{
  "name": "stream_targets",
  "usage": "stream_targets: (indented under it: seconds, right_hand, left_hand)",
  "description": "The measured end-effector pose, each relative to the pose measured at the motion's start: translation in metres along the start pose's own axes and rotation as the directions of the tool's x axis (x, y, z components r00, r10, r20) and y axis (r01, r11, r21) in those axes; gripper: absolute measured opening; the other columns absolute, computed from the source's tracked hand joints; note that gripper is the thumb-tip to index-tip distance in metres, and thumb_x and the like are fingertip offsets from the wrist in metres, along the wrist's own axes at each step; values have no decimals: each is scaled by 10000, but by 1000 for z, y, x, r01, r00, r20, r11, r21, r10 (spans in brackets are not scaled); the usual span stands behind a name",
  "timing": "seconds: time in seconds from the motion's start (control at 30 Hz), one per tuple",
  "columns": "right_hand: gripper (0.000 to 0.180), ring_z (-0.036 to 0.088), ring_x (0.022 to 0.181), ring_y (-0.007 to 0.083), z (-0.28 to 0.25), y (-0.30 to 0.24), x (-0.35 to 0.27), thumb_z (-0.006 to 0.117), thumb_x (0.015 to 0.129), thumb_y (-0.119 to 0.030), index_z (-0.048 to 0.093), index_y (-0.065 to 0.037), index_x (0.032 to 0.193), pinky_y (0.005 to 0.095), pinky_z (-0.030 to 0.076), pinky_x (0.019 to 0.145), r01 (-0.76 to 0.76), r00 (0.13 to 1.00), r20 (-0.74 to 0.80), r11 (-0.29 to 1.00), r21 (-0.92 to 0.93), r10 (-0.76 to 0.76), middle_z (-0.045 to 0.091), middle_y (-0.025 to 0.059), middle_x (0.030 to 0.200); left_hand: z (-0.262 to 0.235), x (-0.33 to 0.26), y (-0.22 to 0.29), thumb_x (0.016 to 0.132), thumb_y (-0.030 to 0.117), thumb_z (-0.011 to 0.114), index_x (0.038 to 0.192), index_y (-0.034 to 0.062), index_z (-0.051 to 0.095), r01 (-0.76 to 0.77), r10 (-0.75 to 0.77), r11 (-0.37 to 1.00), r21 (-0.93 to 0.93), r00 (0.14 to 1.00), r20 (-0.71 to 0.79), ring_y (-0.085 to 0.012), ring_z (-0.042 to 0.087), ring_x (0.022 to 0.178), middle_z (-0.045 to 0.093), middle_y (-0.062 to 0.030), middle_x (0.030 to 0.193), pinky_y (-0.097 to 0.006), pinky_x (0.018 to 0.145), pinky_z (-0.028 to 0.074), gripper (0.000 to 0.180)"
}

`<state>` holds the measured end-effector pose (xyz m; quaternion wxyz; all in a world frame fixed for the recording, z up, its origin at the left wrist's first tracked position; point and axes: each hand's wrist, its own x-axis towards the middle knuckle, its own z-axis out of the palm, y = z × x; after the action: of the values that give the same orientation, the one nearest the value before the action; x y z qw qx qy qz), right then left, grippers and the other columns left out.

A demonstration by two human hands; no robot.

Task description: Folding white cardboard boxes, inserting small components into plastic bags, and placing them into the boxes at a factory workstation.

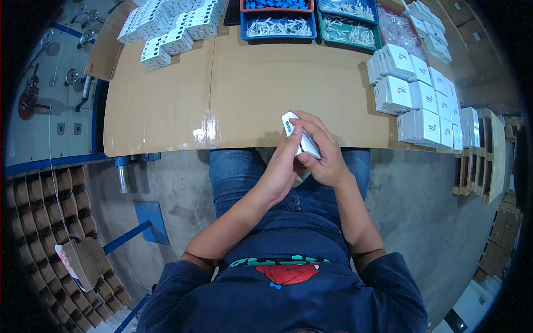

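A small white box (309, 146) with dark print is held between both hands, just over the table's near edge and above my lap. My left hand (284, 162) closes round its left side, with the thumb against the upper end. From the other side my right hand (327, 152) wraps over it, fingers bent across the top and thumb lower down. The fingers cover much of the box, so its full shape is hidden.
Cardboard (266, 94) covers the table. White printed boxes (425, 102) are stacked at right; white pieces with dark holes (172, 30) are piled far left. At the back stand a blue bin (277, 39) and a green bin (355, 45) of small white parts. A wooden pallet (488, 155) stands far right.
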<state>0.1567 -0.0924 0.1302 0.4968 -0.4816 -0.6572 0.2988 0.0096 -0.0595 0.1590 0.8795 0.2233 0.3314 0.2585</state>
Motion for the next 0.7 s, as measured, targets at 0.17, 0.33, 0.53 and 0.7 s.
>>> stream_targets:
  seconds: [0.17,0.33,0.53,0.7]
  right_hand:
    - [767,511,1349,397,3,-2,0,561,986,-592,525,11,1458,439,413,1119,-5,999,-36,1000,-1,5,498,244,1468]
    - [763,528,1332,398,3,0,-2,514,1009,-595,545,41,1430,443,424,1108,37,996,-84,999,9,-36,517,254,1449]
    - [759,548,1316,400,3,-2,-1,488,1019,-600,555,41,1421,432,432,1104,24,995,-96,999,30,-21,542,259,1434]
    - [786,543,1338,386,4,1,2,469,1018,-624,549,42,1427,421,427,1110,-5,997,-70,999,48,8,547,252,1445]
  left_hand:
    - [0,0,-10,1096,554,385,1408,81,491,-51,51,998,37,999,-15,-168,592,1177,591,-57,1265,-367,1032,473,576]
    - [3,0,-13,1102,542,375,1392,62,494,-97,99,992,81,995,-19,-162,588,1154,593,-62,1248,-366,1016,473,572]
    - [2,0,-14,1109,531,359,1402,65,483,-114,115,991,67,993,-14,-170,582,1173,585,-67,1277,-385,1033,465,564]
    - [-1,4,-12,1104,536,369,1423,68,471,-97,97,995,8,995,-27,-184,572,1206,578,-70,1299,-392,1035,463,575]
